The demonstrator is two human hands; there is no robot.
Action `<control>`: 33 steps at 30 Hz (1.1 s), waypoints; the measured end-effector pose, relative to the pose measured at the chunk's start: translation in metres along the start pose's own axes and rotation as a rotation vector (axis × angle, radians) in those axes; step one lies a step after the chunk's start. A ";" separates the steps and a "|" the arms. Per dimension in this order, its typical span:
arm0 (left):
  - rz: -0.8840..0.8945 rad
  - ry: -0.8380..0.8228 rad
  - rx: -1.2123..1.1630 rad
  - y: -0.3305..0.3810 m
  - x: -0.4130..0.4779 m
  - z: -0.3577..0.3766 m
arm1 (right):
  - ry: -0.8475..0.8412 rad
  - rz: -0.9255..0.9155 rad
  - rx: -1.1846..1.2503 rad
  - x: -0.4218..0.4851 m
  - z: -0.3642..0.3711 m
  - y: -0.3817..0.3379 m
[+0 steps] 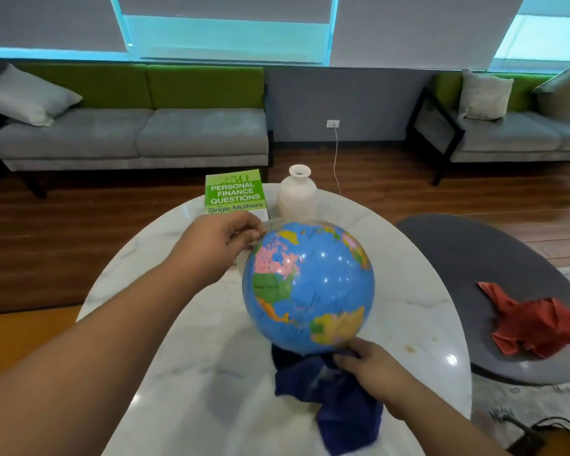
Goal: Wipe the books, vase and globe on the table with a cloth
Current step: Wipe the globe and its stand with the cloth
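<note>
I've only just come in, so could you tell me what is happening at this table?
A person is wiping the globe on the white table. Their left hand grips it at its upper left side, while their right hand holds a blue cloth against its lower part. The green book and white vase sit behind the globe, with no hand on them. A red cloth lies on the grey table beside it.

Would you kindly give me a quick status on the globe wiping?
Left hand grips globe at top. Right hand holds blue cloth at globe's underside. Vase close behind, untouched.
</note>
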State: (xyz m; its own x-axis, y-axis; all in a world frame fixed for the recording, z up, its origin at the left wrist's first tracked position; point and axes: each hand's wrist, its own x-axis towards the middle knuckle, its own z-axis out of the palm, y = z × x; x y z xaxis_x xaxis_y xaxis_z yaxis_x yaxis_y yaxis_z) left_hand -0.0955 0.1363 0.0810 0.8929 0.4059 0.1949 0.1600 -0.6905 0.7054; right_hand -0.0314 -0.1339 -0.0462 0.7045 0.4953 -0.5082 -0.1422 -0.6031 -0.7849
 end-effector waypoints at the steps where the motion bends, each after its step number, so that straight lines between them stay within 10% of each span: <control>1: -0.032 0.026 -0.008 -0.001 0.003 0.000 | 0.022 -0.004 0.006 0.000 -0.003 -0.001; 12: -0.272 0.137 -0.025 -0.007 0.024 0.000 | 0.427 0.133 0.114 0.010 -0.039 0.001; 17: -0.288 0.150 0.028 -0.003 0.023 0.002 | 0.520 -0.217 0.336 0.002 -0.033 -0.016; 25: -0.296 0.134 0.058 0.008 0.018 0.010 | 0.173 -0.412 -0.907 0.025 0.019 0.006; 33: -0.255 0.141 0.087 0.013 0.006 0.018 | 0.305 -0.329 -0.615 0.044 -0.001 0.022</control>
State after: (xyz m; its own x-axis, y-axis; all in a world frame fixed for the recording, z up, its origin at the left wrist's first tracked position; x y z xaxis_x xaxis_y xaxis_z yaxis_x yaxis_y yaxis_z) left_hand -0.0805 0.1193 0.0791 0.7531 0.6476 0.1161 0.4121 -0.6018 0.6841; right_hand -0.0027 -0.1264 -0.0853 0.8174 0.5688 -0.0915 0.4583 -0.7382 -0.4950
